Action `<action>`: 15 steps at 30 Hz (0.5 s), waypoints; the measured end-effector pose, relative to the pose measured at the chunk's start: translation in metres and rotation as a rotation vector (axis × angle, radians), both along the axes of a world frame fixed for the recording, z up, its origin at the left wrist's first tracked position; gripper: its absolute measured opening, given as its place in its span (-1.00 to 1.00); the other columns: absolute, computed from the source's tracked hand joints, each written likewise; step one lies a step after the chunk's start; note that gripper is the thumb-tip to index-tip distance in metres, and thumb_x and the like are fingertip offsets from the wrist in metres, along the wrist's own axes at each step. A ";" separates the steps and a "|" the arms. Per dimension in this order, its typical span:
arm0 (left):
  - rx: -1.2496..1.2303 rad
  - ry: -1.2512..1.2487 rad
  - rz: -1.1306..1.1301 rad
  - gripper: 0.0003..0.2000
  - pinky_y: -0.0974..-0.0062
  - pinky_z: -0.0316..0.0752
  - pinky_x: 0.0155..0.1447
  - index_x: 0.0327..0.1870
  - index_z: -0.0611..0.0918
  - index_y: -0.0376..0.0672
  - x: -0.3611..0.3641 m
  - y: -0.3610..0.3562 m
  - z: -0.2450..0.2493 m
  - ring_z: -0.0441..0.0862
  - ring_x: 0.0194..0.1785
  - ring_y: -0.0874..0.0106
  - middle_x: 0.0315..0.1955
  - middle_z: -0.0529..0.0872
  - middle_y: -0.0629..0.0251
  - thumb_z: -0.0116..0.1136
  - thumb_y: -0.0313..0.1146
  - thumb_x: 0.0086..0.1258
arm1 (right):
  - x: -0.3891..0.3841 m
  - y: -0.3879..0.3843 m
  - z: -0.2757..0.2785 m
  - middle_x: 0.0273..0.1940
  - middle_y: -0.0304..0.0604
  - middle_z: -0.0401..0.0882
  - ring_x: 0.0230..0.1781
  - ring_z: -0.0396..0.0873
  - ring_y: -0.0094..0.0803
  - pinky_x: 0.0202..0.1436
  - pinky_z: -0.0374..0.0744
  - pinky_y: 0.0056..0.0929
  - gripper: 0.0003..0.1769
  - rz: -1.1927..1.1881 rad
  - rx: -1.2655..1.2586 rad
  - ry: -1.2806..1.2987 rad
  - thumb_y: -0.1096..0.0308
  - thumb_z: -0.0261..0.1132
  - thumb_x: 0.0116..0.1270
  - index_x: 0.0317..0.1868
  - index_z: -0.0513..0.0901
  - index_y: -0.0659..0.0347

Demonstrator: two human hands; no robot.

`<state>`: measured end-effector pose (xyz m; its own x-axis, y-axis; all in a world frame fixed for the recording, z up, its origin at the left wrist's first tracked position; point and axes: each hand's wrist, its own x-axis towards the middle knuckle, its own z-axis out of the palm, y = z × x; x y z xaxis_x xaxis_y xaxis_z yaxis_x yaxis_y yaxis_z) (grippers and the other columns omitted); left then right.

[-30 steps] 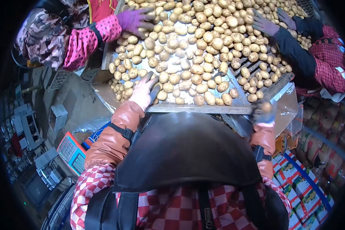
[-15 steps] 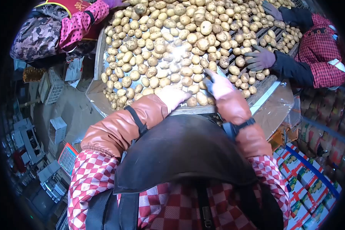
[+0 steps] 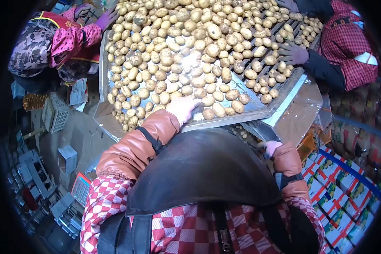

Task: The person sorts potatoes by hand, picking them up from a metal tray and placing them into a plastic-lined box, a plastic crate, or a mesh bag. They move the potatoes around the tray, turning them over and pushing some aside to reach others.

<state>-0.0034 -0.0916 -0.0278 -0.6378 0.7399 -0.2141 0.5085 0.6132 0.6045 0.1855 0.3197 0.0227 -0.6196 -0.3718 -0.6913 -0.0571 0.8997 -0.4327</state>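
Many potatoes are spread over the sorting table. My left hand, in a pink glove with greyish fingers, lies at the near edge among them. Its fingers stretch to the right and touch or nearly touch a potato. My right hand, in a similar glove, is off the table, past its near right edge and beside my dark apron. Its fingers are small and smeared, so whether they hold anything cannot be seen. More potatoes lie lower down, below the table edge near that hand.
A co-worker's purple-gloved hand rests by the slatted grate on the right. Another co-worker's hand is at the far left corner. Printed boxes stand at lower right; a plastic crate is at left.
My right hand has left the potatoes and moved right and towards me, past the table edge. A bare patch shows where it was. My left hand has shifted slightly left in view.
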 end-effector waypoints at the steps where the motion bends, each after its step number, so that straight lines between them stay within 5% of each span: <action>1: -0.055 -0.081 0.052 -0.79 0.14 0.59 -0.06 -0.01 0.71 -0.03 -0.003 0.004 0.006 0.72 -0.15 0.03 -0.24 0.77 0.08 0.13 -0.31 0.41 | -0.004 -0.001 -0.001 -0.39 -0.17 0.74 -0.34 0.71 -0.37 -0.29 0.60 -0.35 -0.81 -0.006 0.002 0.004 0.30 0.38 0.27 -0.18 0.76 0.19; 3: -0.116 -0.163 0.111 -0.80 0.16 0.59 -0.06 -0.02 0.71 -0.05 -0.004 0.010 0.011 0.73 -0.17 0.06 -0.24 0.78 0.09 0.14 -0.27 0.43 | -0.042 -0.025 0.007 -0.33 -0.14 0.79 -0.29 0.74 -0.30 -0.19 0.64 -0.29 -0.82 -0.717 -0.263 -0.087 0.25 0.39 0.24 -0.22 0.82 0.11; 4: -0.015 -0.343 0.283 -0.81 0.25 0.59 -0.13 -0.04 0.69 -0.10 -0.006 0.012 0.011 0.71 -0.25 0.17 -0.32 0.75 0.15 0.20 -0.28 0.42 | -0.082 -0.061 0.036 -0.28 -0.15 0.80 -0.28 0.73 -0.18 -0.13 0.65 -0.27 -0.80 -0.789 0.030 -0.069 0.20 0.35 0.28 -0.20 0.82 0.07; 5: 0.088 -0.521 0.454 -0.80 0.34 0.59 -0.20 -0.06 0.67 -0.14 -0.008 0.014 0.012 0.70 -0.34 0.29 -0.41 0.73 0.21 0.27 -0.29 0.40 | -0.116 -0.074 0.041 -0.23 -0.08 0.80 -0.20 0.73 -0.07 -0.05 0.65 -0.23 -0.71 -0.689 0.087 -0.057 0.09 0.33 0.34 -0.13 0.81 0.08; 6: 0.178 -0.783 0.671 -0.76 0.48 0.52 -0.33 -0.10 0.65 -0.23 -0.014 0.022 0.037 0.58 -0.43 0.49 -0.45 0.66 0.32 0.22 -0.21 0.50 | -0.134 -0.090 0.029 -0.16 -0.01 0.78 -0.09 0.73 -0.04 0.01 0.64 -0.19 -0.62 -0.765 0.047 0.229 0.01 0.32 0.37 -0.03 0.77 0.12; 8: 0.571 -0.895 0.863 -0.78 0.58 0.46 -0.38 -0.10 0.64 -0.25 -0.018 0.019 0.043 0.51 -0.44 0.56 -0.46 0.62 0.37 0.17 -0.25 0.54 | -0.186 -0.122 0.028 0.02 0.06 0.74 0.10 0.67 -0.02 0.19 0.59 -0.18 -0.50 -0.780 0.015 0.269 0.02 0.37 0.35 0.21 0.65 0.09; 11: 0.723 -0.792 0.930 -0.79 0.60 0.43 -0.39 -0.02 0.61 -0.25 -0.017 0.005 0.065 0.50 -0.45 0.57 -0.38 0.62 0.33 0.14 -0.27 0.57 | -0.237 -0.149 -0.059 0.23 0.13 0.60 0.14 0.65 0.04 0.27 0.55 -0.08 -0.33 -0.494 0.196 0.442 0.15 0.34 0.37 0.41 0.39 0.18; 14: 0.736 -0.814 1.039 -0.79 0.52 0.56 -0.18 0.06 0.64 -0.25 -0.007 -0.040 0.085 0.64 -0.31 0.50 -0.25 0.72 0.29 0.15 -0.35 0.56 | -0.252 -0.157 -0.042 0.08 0.19 0.68 0.11 0.66 0.08 0.22 0.58 -0.07 -0.29 -0.572 0.169 0.341 0.10 0.41 0.30 0.36 0.40 0.24; 15: 0.494 -0.448 1.121 -0.80 0.52 0.57 -0.17 0.06 0.65 -0.25 0.002 -0.050 0.086 0.65 -0.25 0.49 -0.24 0.73 0.30 0.15 -0.36 0.56 | -0.244 -0.148 -0.052 0.00 0.19 0.72 0.07 0.69 -0.01 0.18 0.61 -0.13 -0.22 -0.637 0.068 0.434 0.05 0.46 0.26 0.38 0.40 0.20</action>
